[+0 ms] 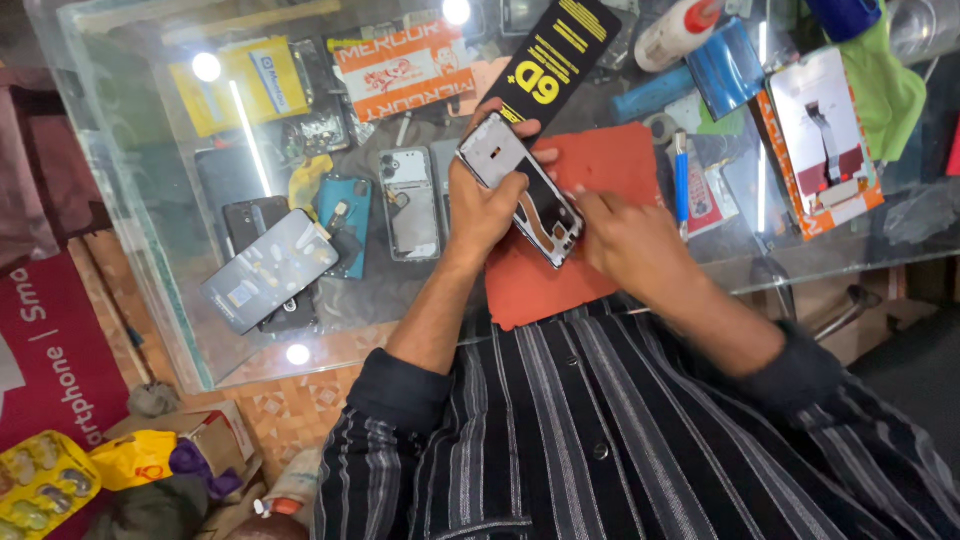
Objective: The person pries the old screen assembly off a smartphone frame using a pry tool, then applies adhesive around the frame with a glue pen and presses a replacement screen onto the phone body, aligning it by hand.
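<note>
Bare fingers of the left hand (483, 205) clasp an opened phone (522, 188) from its left edge while the right hand (625, 235) pinches its lower end, above a red mat (600, 165) on a glass table (150, 200).

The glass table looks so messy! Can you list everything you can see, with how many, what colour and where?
Opened phone frame: one, silver and black, held over the mat.
Red rubber mat: one, red, on the glass table under the hands.
Loose phones and back covers: several, grey, teal and black, left of the mat.
Black card with yellow print: one, beyond the mat.
Orange printed packet: one, far side.
Blue pen-shaped tool: one, right of the mat.
Yellow blister pack: one, on the floor at left.
Left hand: grips the frame.
Right hand: touches the frame's lower end.
</note>
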